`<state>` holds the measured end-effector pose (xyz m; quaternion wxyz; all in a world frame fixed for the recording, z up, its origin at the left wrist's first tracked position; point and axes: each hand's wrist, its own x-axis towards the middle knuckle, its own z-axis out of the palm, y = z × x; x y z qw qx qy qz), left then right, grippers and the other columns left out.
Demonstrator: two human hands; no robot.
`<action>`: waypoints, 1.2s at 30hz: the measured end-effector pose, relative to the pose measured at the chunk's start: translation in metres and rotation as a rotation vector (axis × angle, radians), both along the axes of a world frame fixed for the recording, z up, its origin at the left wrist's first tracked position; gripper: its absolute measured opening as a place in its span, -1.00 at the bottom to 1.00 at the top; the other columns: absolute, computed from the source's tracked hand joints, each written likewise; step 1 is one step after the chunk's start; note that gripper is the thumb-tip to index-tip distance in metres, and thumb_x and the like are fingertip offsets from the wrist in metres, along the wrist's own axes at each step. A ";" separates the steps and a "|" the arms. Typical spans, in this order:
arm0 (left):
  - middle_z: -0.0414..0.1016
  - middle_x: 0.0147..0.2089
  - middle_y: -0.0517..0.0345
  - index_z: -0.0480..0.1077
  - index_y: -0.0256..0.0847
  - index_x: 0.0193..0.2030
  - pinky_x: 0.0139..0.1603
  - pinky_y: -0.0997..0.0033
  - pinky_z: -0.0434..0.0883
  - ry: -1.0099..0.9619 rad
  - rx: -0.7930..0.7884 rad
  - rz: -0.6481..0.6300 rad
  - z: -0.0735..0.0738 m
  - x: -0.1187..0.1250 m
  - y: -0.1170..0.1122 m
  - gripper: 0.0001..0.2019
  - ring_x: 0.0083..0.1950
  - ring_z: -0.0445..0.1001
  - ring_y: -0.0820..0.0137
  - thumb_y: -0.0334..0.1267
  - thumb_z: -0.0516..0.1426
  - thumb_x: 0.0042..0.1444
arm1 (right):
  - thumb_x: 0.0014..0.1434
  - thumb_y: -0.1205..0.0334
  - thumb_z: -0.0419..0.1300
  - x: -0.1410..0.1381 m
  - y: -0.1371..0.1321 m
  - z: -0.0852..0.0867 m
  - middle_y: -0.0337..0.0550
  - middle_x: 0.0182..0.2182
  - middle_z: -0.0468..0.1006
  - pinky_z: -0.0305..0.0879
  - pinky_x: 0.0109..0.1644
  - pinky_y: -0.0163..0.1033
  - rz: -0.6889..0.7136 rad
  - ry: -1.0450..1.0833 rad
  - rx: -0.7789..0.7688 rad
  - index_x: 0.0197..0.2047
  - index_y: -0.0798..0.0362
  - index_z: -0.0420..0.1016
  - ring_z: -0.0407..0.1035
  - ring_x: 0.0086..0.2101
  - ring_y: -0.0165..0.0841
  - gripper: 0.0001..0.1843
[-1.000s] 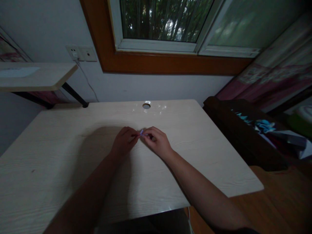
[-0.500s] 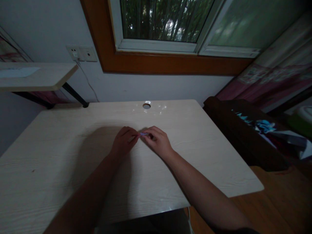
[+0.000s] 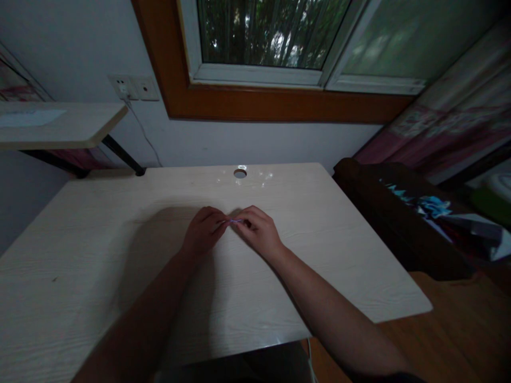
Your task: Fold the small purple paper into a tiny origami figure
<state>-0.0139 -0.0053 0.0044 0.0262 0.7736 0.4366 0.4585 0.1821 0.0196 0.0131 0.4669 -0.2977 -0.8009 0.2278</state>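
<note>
Both my hands meet over the middle of the pale wooden desk (image 3: 319, 255). Between their fingertips is a small, thin purplish piece (image 3: 235, 220), too small and dim for me to name its kind. My left hand (image 3: 203, 229) pinches its left end between thumb and fingers. From the other side, my right hand (image 3: 257, 227) pinches the right end, thumb below and index finger above. Most of the piece is hidden by the fingers.
A round cable hole (image 3: 240, 174) lies near the desk's back edge. At the left stands a raised shelf (image 3: 59, 135) on black legs. A white cable (image 3: 142, 130) hangs from the wall socket (image 3: 131, 88). Right of the desk is a dark cabinet (image 3: 359, 181) with blue items on it.
The purplish piece looks thinner and flatter between the fingertips than before. Both hands have shifted only very slightly and keep their pinch.
</note>
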 end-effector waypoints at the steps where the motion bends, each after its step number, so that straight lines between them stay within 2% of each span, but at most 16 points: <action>1: 0.51 -0.27 0.08 0.49 -0.19 -0.22 -0.14 0.33 0.47 0.005 0.007 0.002 0.000 0.000 0.000 -0.97 -0.21 0.48 0.37 -0.33 0.20 0.21 | 0.28 0.25 0.22 0.000 0.000 0.000 -0.12 -0.29 0.56 0.37 -0.29 -0.28 0.000 -0.002 -0.006 -0.18 -0.01 0.57 0.41 -0.33 -0.38 -0.90; 12: 0.50 -0.29 0.09 0.49 -0.17 -0.24 -0.18 0.32 0.47 -0.022 -0.020 0.027 0.002 0.001 -0.001 -0.97 -0.24 0.48 0.37 -0.32 0.19 0.21 | 0.28 0.23 0.23 0.000 -0.001 0.000 -0.11 -0.27 0.56 0.37 -0.29 -0.27 -0.012 0.008 -0.029 -0.17 -0.01 0.58 0.42 -0.32 -0.38 -0.90; 25: 0.54 -0.26 0.10 0.52 -0.15 -0.19 -0.08 0.26 0.47 0.008 -0.004 0.042 0.001 -0.001 0.000 -0.92 -0.18 0.49 0.34 -0.25 0.21 0.21 | 0.25 0.24 0.26 0.002 0.001 -0.001 -0.11 -0.29 0.58 0.43 -0.20 -0.22 -0.045 0.023 0.017 -0.22 -0.03 0.62 0.46 -0.27 -0.34 -0.92; 36: 0.53 -0.28 0.10 0.52 -0.14 -0.24 -0.13 0.27 0.45 0.013 -0.002 0.044 0.001 -0.001 0.001 -0.94 -0.22 0.47 0.34 -0.25 0.21 0.21 | 0.25 0.23 0.27 0.001 0.000 -0.002 -0.11 -0.31 0.58 0.43 -0.24 -0.24 -0.041 0.027 0.017 -0.24 -0.03 0.62 0.46 -0.28 -0.34 -0.91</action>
